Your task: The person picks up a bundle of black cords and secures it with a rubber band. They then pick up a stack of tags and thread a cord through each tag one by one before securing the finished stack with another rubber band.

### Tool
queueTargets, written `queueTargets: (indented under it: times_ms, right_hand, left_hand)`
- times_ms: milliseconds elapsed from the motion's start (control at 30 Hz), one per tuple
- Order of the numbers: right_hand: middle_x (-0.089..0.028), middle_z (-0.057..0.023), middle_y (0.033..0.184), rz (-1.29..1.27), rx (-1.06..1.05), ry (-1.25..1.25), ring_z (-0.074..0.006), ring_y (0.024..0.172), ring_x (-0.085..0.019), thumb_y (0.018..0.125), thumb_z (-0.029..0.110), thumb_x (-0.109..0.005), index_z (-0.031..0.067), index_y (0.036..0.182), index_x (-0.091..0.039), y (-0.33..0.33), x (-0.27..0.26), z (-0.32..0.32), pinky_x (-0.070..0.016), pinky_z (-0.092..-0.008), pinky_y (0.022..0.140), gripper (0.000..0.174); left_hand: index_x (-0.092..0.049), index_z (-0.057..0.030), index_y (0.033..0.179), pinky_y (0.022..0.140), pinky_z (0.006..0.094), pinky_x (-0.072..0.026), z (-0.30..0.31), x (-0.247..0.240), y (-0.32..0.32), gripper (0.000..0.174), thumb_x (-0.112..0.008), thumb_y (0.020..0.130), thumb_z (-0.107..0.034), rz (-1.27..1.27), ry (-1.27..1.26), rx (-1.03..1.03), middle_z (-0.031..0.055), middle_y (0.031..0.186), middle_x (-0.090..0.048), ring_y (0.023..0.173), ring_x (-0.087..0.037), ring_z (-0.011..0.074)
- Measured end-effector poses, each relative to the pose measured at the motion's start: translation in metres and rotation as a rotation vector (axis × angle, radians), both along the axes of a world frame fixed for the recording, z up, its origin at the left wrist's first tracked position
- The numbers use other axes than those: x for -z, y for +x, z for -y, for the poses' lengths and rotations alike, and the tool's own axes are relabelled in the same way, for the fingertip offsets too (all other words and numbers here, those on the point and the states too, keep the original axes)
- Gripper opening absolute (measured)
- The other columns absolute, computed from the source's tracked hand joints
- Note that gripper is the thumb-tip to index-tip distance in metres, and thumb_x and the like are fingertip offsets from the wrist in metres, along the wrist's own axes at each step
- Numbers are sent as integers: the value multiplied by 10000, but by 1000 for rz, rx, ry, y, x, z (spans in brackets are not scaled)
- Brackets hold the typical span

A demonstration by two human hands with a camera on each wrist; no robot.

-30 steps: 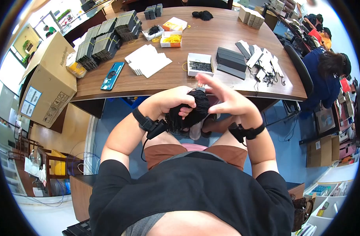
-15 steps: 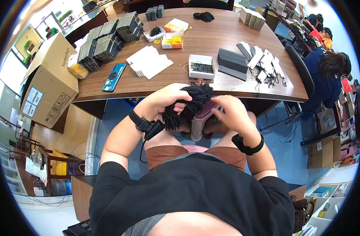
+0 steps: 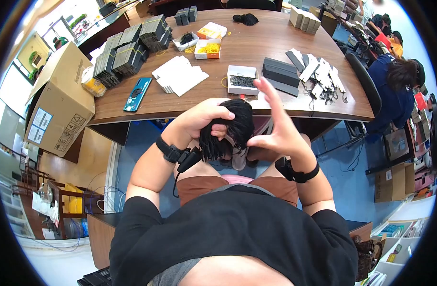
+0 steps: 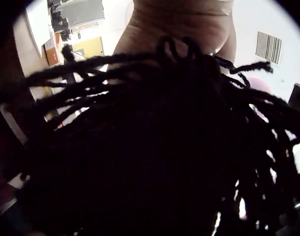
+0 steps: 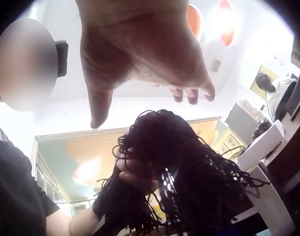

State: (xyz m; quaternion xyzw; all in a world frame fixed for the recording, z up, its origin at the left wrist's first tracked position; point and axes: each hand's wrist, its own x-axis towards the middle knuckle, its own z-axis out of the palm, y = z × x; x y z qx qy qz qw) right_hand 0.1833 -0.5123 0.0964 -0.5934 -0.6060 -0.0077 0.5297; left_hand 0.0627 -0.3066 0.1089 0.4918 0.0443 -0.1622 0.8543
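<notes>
Left hand (image 3: 202,118) grips bundle of black twisted cords (image 3: 236,119), long axis roughly one to seven o'clock, near brown wooden counter (image 3: 271,43). Right hand (image 3: 284,136) opens wide, thumb just beside bundle, which lies toward nine o'clock.

Black cords (image 3: 233,125) — brown wood-grain table (image 3: 218,76), blue patterned phone (image 3: 138,94)

Gathered into a thick, soft bundle of twisted black cords (image 3: 240,125), looped and rounded at the top, with loose ends hanging and splaying below. Held aloft in the curled left fingers (image 3: 219,129), just beside the near edge of the surface (image 3: 175,105).
</notes>
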Motion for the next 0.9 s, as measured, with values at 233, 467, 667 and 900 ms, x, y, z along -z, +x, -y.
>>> queueTargets:
  times_ms: [233,467,667,900]
  right_hand:
    - [-590,-271,1160,-13,-76,-343,-406,1042,-604,690,15,-689,78,1505,-219,-6,-8,-21,-471,-412,890,943]
    - [-605,-225,1172,-212,-315,-523,-312,1056,-623,762,75,-705,50,1489,-253,10,-29,-17,-479,-381,898,856]
    - [-480,-270,1350,-132,-182,-351,-317,1262,-503,715,98,-813,64,1531,-114,-13,-5,-23,-389,-360,1049,1075]
    - [-652,-147,1156,-372,-78,-327,-210,1048,-630,696,-34,-639,24,1268,-567,0,-5,-23,-490,-316,902,580]
  left_hand:
    - [-496,-68,1046,488,247,-427,5,10,2,212,-624,890,-136,-45,27,46,-20,632,-451,488,-435,68]
    - [-488,-64,1095,487,246,-430,5,6,0,259,-636,891,-128,-10,-23,-43,-5,676,-467,522,-456,74]
    - [-471,-38,1153,463,237,-449,2,2,1,352,-660,885,-166,23,75,-71,27,692,-506,481,-462,66]
    - [-482,-31,1183,529,241,-502,-6,13,-2,382,-671,870,-142,99,92,61,73,780,-579,563,-551,106]
